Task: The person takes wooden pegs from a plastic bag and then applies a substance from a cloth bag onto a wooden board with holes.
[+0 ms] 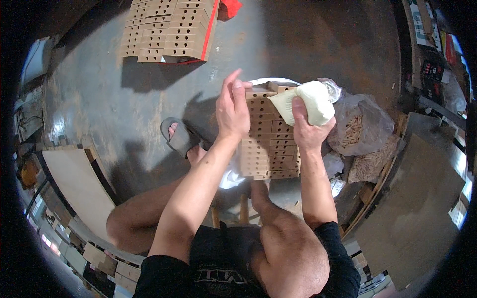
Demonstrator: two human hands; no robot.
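My right hand (310, 130) is closed round a plump, cream-coloured soft bag (314, 102), thumb pressed on its near side. The bag narrows to a point toward the left, above a stack of wooden blocks (271, 144) with rows of round drilled holes. At the stack's upper left edge is my left hand (232, 110), its fingers stretched upward and holding nothing that I can make out. A thin white strip (273, 80) curves from near those fingers along the far side of the stack; whether they touch it is unclear.
Another stack of drilled blocks (171, 32) with a red band stands farther off on the floor. To the right lie clear plastic bags of wooden dowels (354, 130). Boards (79, 188) line the left side, and a large panel (412, 193) stands at right.
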